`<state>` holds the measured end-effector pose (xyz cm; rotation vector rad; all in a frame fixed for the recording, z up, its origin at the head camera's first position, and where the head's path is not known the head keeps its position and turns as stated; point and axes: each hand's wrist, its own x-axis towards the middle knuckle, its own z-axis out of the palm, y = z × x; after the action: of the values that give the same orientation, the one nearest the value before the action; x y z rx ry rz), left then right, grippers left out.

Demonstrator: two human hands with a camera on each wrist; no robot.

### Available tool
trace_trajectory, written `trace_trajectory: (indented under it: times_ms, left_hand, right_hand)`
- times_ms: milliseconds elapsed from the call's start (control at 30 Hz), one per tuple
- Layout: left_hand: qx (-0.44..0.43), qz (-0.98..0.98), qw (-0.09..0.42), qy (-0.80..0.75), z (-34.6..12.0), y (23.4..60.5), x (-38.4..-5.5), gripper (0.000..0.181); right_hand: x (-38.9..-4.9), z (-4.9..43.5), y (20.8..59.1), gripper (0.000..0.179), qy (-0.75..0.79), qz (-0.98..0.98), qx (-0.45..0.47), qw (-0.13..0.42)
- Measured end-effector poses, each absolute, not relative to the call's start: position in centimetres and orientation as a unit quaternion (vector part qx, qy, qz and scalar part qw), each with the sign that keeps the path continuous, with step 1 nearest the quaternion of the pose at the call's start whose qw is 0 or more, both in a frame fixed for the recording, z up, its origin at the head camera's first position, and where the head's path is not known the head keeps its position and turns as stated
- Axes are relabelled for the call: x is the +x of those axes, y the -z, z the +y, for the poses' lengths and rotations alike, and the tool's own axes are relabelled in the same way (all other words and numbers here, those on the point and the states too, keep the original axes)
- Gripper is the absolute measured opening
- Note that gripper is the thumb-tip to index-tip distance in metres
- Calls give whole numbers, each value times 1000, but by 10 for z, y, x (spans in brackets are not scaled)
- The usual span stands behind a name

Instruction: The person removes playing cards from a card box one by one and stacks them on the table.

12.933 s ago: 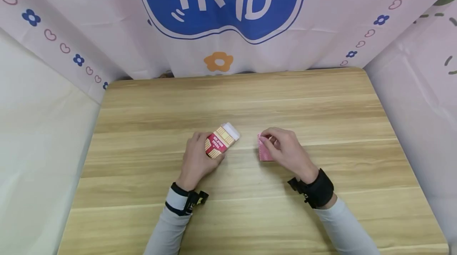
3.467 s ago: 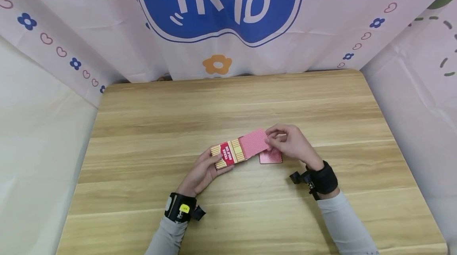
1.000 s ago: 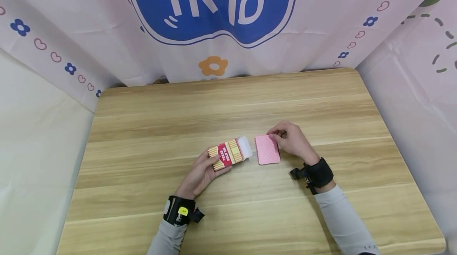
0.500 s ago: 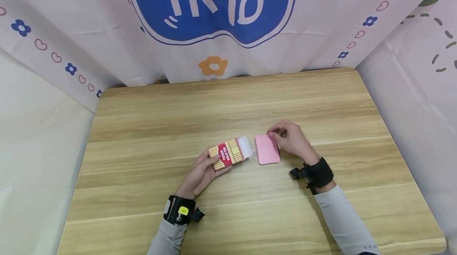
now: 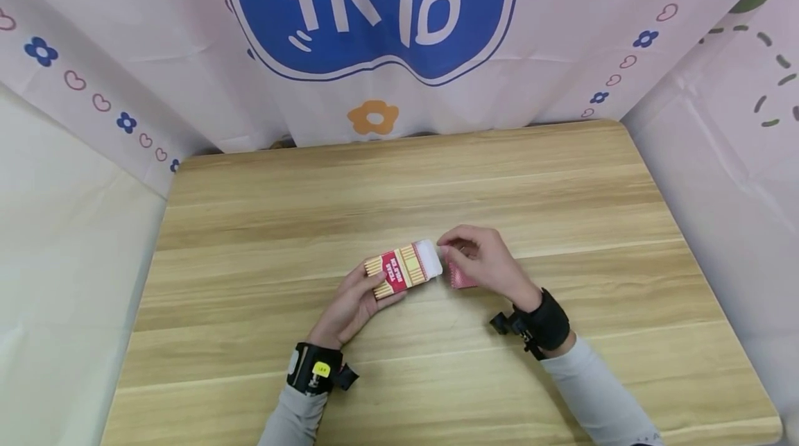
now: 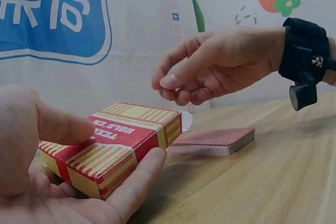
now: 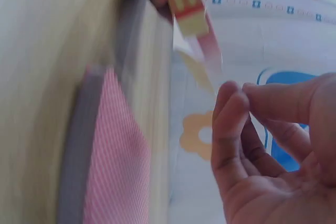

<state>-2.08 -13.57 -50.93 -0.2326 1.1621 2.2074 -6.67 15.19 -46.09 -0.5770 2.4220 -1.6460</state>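
Observation:
My left hand (image 5: 349, 304) grips a red and yellow card box (image 5: 394, 271) marked TEXAS HOLD'EM, thumb on top and fingers underneath. The box is tilted up off the table, and its white flap (image 5: 428, 259) sticks out open on the right. Just beyond the flap hovers my right hand (image 5: 483, 259), fingers curled and thumb tip against the index fingertip; I see nothing between them. Below it lies a stack of pink-backed playing cards (image 6: 212, 140), squared up on the table. From the head view the right hand covers most of that stack.
The wooden table (image 5: 281, 203) ends at a white curtain (image 5: 250, 99) with a blue emblem at the back. White cloth walls stand at left and right. Each wrist wears a black strap with a small camera.
My right hand has left the far corner of the card stack and moved left, to the box's flap. The left hand with the box has barely moved. Earlier, cards were drawn out of the box.

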Motion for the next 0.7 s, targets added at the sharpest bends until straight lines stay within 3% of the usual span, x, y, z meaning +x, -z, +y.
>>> trace_trajectory:
  times_ms: [233,467,700]
  left_hand:
    - [-79,450,316,-831,-136,510,-21,59]
    - [-58,461,328,-823,-137,510,-21,54]
    - [-54,464,336,-818,-137,509,-20,53]
  right_hand:
    - [-60,141,465,18,576,785,-177,143]
    - [-58,133,476,21,518,822,-208,110]
    - [-56,129,480,18,524,821,-196,116]
